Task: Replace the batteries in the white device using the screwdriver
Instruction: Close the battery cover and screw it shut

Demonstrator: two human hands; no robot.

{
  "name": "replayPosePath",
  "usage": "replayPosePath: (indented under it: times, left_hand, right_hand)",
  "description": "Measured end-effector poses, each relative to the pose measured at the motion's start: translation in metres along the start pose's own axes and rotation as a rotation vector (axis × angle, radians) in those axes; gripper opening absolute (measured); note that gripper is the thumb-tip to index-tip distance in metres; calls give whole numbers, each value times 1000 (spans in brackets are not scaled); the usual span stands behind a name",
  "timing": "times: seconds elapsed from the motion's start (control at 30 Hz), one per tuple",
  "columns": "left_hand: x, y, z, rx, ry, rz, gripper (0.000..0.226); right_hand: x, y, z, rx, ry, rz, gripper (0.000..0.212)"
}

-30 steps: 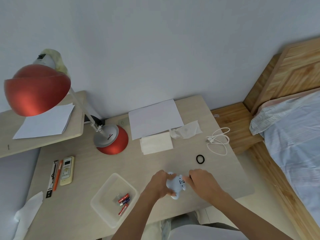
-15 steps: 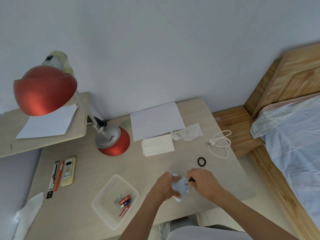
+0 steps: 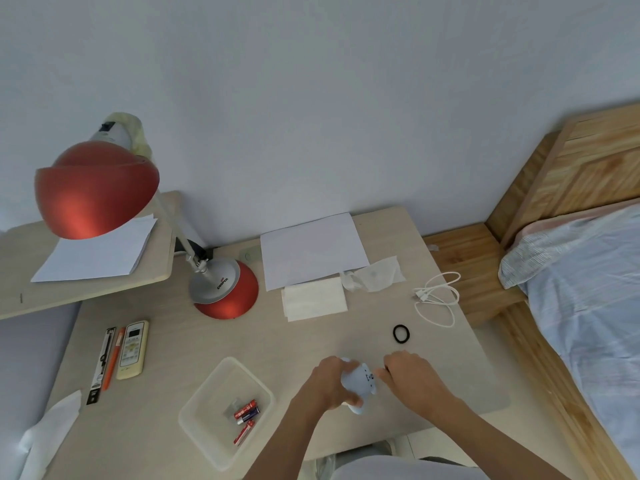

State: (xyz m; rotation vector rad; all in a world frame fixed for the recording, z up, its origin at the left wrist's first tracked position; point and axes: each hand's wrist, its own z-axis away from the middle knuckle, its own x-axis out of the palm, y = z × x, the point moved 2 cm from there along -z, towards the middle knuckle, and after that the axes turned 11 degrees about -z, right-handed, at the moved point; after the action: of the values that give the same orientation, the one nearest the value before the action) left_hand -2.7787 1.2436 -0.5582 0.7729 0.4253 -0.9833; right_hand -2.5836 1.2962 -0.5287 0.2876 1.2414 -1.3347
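- White device [image 3: 360, 384] was at the near part of the surface [image 3: 207, 341], left hand [image 3: 329, 384] wrapped round it, fingers curled.
- Right hand [image 3: 412, 382] was curled right up against its right side, and I honestly couldn't tell if it pinched anything.
- Clear tray [image 3: 204, 389] just left of the hands had red batteries [image 3: 246, 410] in it.

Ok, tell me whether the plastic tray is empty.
Not empty: the tray holds a few red batteries lying loose on its floor.

Pale wall [image 3: 311, 98]; beige desk [image 3: 207, 348]; wooden bed [image 3: 595, 161] right; red lamp [image 3: 93, 195] left.
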Motion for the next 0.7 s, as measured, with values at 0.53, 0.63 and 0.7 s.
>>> replayPosePath:
  times: [0.53, 0.63, 0.7]
  left_hand:
    - [6, -6, -13, -15, -31, 36, 99]
    - [4, -5, -12, -2, -31, 22, 98]
    - [3, -5, -11, -8, -24, 23, 97]
  right_hand:
    - [-6, -4, -4, -10, 20, 185, 31]
    - [-1, -6, -9, -10, -19, 241, 22]
    - [3, -6, -12, -20, 0, 205, 21]
